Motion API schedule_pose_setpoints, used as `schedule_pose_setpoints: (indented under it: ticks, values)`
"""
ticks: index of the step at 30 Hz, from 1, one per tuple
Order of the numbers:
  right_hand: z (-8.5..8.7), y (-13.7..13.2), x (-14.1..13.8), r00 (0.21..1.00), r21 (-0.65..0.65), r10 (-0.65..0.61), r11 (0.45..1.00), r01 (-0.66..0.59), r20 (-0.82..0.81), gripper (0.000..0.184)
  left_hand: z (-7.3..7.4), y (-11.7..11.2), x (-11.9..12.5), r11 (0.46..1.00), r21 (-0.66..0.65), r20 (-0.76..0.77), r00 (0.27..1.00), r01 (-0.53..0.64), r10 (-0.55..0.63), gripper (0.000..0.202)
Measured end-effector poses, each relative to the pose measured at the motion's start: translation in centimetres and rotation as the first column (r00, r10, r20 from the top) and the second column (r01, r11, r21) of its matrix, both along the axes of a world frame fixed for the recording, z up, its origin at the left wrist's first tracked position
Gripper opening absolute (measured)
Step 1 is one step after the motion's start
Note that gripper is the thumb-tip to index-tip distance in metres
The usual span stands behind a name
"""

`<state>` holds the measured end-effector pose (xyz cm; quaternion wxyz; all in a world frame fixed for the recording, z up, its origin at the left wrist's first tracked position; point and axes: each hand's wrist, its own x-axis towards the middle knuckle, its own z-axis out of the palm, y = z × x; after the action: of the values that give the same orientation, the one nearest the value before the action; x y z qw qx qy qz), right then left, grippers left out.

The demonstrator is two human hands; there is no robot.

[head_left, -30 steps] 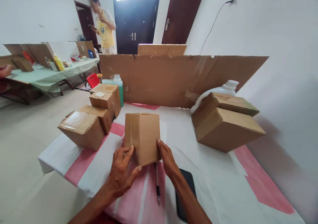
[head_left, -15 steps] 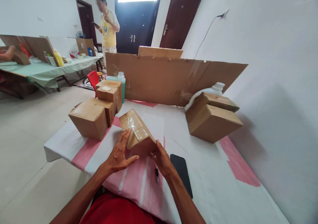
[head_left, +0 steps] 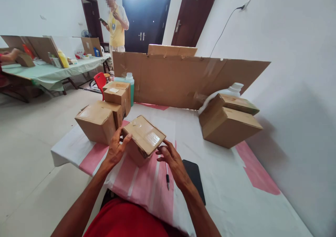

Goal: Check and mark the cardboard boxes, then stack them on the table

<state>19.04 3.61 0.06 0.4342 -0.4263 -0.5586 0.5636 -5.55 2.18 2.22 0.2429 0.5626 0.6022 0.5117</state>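
Left cartons: standing along the near bench.
Left hand: you are gripping the cardboard box's left edge, thumb in front.
Box position: leaning between your hands, taped face tilting upward; underside contact unclear.
Step in hand: you are apparently steadying and orienting it.
Right hand: hovering half-spread at the box's right corner, not clasping.
Next move: judged as requiring firmer right-side support.
Phone: lying beside your right wrist.

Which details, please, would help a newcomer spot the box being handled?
Find the pink-and-white tablecloth before the long cardboard panel. Near its front edge, the left hand and right hand flank a brown box. Unlike the other boxes, this one is between both hands.
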Motion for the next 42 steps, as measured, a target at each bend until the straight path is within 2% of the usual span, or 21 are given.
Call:
schedule_pose_setpoints:
  ticks: [3, 5, 9, 12, 15, 17, 21, 23, 25, 27, 30, 33, 36, 38, 40, 42]
  values:
    - [-1.2, -0.7, -1.4, 0.995, 0.058, 0.016, 0.998, -0.022, 0.1, 0.088, -0.5, -0.8, -0.6, 0.995, -0.034, -0.025, 0.995, -0.097, 0.097, 0.053]
    - [-1.9, -1.0, -2.5, 0.99, 0.112, 0.029, 0.993, -0.044, 0.136, 0.094, -0.7, -1.4, -0.7, 0.989, -0.045, -0.048, 0.989, -0.139, 0.137, 0.057]
    - [-2.0, -0.8, -4.1, 0.987, 0.24, -0.065, 0.97, 0.028, 0.146, 0.074, 0.1, -2.4, -0.6, 0.988, 0.032, -0.156, 0.975, -0.154, 0.157, 0.061]
    - [-0.2, -0.6, -4.1, 0.976, 0.293, -0.103, 0.955, 0.043, 0.193, 0.059, 1.5, -2.9, -0.9, 0.983, 0.055, -0.207, 0.961, -0.177, 0.185, 0.056]
    - [2.0, -1.5, -3.2, 0.938, 0.336, -0.13, 0.942, 0.016, 0.322, 0.044, 2.5, -3.7, -1.2, 0.991, -0.024, -0.229, 0.966, -0.13, 0.121, 0.052]
    - [2.4, -2.7, -2.6, 0.908, 0.35, -0.143, 0.937, -0.005, 0.395, 0.036, 2.3, -4.4, -1.2, 0.993, -0.094, -0.245, 0.968, -0.073, 0.048, 0.051]
    - [0.9, -4.9, -2.2, 0.871, 0.324, -0.159, 0.946, 0.0, 0.465, 0.041, 0.2, -6.2, -1.6, 0.978, -0.205, -0.237, 0.968, 0.027, -0.076, 0.05]
    - [0.1, -5.6, -2.5, 0.855, 0.329, -0.162, 0.944, -0.01, 0.492, 0.043, -0.4, -6.7, -2.2, 0.974, -0.225, -0.28, 0.954, 0.041, -0.105, 0.052]
    - [-0.3, -6.0, -3.1, 0.846, 0.353, -0.147, 0.934, -0.052, 0.513, 0.042, 0.1, -6.9, -2.6, 0.976, -0.214, -0.396, 0.917, -0.034, -0.055, 0.053]
    - [-0.2, -6.4, -3.8, 0.829, 0.387, -0.132, 0.916, -0.107, 0.544, 0.038, 1.4, -6.6, -2.5, 0.975, -0.194, -0.501, 0.865, -0.107, -0.005, 0.053]
    - [0.0, -7.1, -4.6, 0.777, 0.437, -0.164, 0.886, -0.155, 0.608, 0.034, 3.2, -5.8, -0.8, 0.966, -0.238, -0.588, 0.806, -0.104, -0.058, 0.049]
    - [0.0, -7.9, -4.6, 0.774, 0.468, -0.224, 0.878, -0.103, 0.592, 0.033, 3.8, -5.2, 1.4, 0.948, -0.286, -0.651, 0.754, -0.136, -0.088, 0.045]
    - [-0.2, -8.2, -3.5, 0.862, 0.429, -0.2, 0.903, -0.023, 0.467, 0.041, 3.5, -5.1, 2.8, 0.95, -0.257, -0.701, 0.711, -0.176, -0.058, 0.042]
    - [-0.7, -7.7, -2.0, 0.906, 0.328, -0.173, 0.944, 0.04, 0.386, 0.047, 3.2, -5.0, 3.2, 0.953, -0.232, -0.73, 0.683, -0.193, -0.039, 0.038]
    - [-1.8, -6.8, -0.3, 0.856, 0.195, -0.222, 0.97, 0.145, 0.466, 0.045, 3.0, -4.9, 3.3, 0.953, -0.219, -0.751, 0.66, -0.207, -0.03, 0.036]
    - [-3.3, -5.8, 1.2, 0.724, 0.103, -0.261, 0.961, 0.256, 0.638, 0.033, 2.7, -4.9, 3.2, 0.957, -0.209, -0.764, 0.645, -0.203, -0.029, 0.036]
